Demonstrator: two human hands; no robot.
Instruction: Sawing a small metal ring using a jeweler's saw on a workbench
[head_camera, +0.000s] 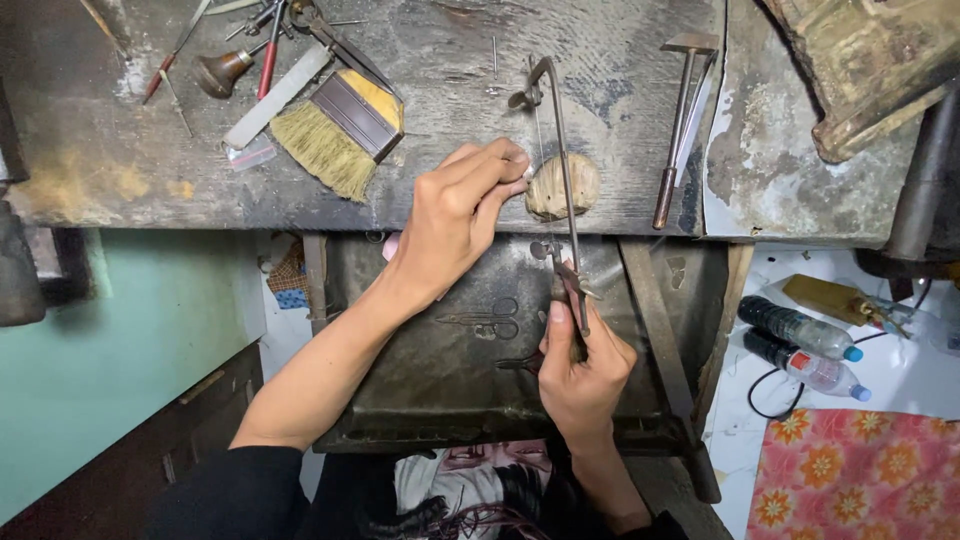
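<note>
Head view: a jeweller's saw (562, 170) is gripped by its handle in the right hand (583, 368), at 6 o'clock of a wooden peg (562, 187) on the scarred dark table (150, 150). The left hand (455, 215) is pinched closed at the peg's 9 o'clock. A brush (335, 130) lies at 10 o'clock; a metal tray (440, 370) hangs beneath.

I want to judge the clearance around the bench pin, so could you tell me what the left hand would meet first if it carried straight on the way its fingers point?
The left hand points right; its fingertips nearly touch the wooden bench pin, likely met first, then the saw frame.
</note>
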